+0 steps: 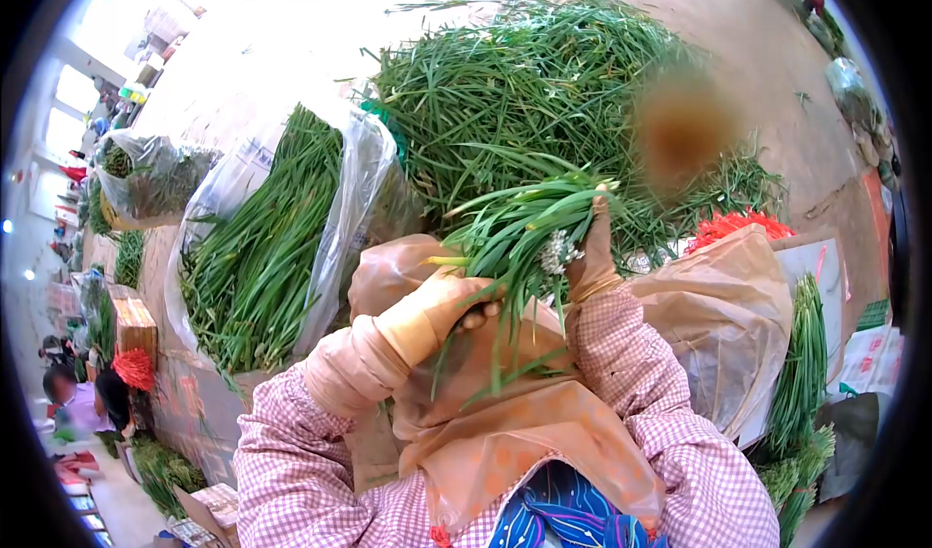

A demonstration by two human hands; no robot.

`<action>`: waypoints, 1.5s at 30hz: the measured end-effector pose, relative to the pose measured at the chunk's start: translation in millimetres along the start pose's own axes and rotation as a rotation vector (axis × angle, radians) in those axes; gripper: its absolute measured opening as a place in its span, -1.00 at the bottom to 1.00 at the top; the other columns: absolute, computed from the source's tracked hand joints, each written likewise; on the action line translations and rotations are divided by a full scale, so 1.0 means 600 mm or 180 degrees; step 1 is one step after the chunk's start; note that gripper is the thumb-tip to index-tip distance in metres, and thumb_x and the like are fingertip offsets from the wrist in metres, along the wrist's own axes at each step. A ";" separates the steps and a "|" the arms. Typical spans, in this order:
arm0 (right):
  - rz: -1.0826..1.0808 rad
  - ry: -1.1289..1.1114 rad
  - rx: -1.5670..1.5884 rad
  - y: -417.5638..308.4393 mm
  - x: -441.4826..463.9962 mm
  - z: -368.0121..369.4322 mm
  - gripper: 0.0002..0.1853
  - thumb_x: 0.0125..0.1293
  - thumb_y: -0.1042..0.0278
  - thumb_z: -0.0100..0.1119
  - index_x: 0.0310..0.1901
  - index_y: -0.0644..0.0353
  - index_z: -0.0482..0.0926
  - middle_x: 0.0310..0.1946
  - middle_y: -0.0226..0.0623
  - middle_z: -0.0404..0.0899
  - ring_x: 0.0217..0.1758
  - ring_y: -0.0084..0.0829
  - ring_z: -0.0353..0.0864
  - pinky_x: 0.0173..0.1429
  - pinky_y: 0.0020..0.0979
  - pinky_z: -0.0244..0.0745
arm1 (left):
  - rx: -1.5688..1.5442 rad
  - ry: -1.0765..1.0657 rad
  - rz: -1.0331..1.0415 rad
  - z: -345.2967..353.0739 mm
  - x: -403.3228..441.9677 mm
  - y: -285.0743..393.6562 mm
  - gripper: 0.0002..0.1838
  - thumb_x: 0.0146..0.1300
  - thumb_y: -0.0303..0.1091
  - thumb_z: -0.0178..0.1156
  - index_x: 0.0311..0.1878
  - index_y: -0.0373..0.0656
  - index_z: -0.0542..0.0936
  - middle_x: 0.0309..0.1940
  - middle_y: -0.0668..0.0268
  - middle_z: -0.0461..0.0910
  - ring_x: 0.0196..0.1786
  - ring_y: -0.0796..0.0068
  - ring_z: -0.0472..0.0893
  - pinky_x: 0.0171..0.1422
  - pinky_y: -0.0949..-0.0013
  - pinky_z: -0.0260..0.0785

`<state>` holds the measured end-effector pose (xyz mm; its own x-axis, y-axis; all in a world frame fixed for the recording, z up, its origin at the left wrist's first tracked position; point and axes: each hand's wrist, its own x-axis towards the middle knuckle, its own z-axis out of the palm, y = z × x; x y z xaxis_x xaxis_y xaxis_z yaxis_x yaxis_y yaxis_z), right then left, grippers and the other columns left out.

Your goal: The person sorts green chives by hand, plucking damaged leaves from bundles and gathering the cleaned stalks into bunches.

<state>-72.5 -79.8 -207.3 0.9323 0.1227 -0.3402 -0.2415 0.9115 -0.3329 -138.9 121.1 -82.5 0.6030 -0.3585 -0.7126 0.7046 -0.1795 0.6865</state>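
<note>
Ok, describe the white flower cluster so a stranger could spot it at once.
Start from the big leaf heap on the floor. Just nearer the camera, the left hand grips a leafy bunch. The white flower cluster sits in it, beside the right hand, pale and knobbly against the green.

Pink-and-white checked sleeves, blue patterned cloth, red-orange strands.

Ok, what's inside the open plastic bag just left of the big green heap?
Long green leaves fill the open plastic bag; anything beneath that top layer is covered.
</note>
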 end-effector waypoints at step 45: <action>0.0013 0.1260 -0.2278 0.063 0.135 -0.342 -0.87 0.31 0.44 0.02 -0.18 0.23 0.53 -0.49 -0.37 0.57 -0.58 -0.56 0.49 -0.47 -0.56 0.41 | 0.0941 0.2386 0.1901 -0.448 0.300 0.484 -0.78 0.32 -0.24 0.00 -0.16 -0.13 0.56 -0.46 0.38 0.52 -0.48 0.60 0.50 -0.47 0.55 0.36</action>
<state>-61.1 -116.2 -428.0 0.7992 -0.1443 -0.5835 -0.4831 0.4236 -0.7663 274.9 250.4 -50.0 0.9793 0.1872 -0.0765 0.1496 -0.4154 0.8973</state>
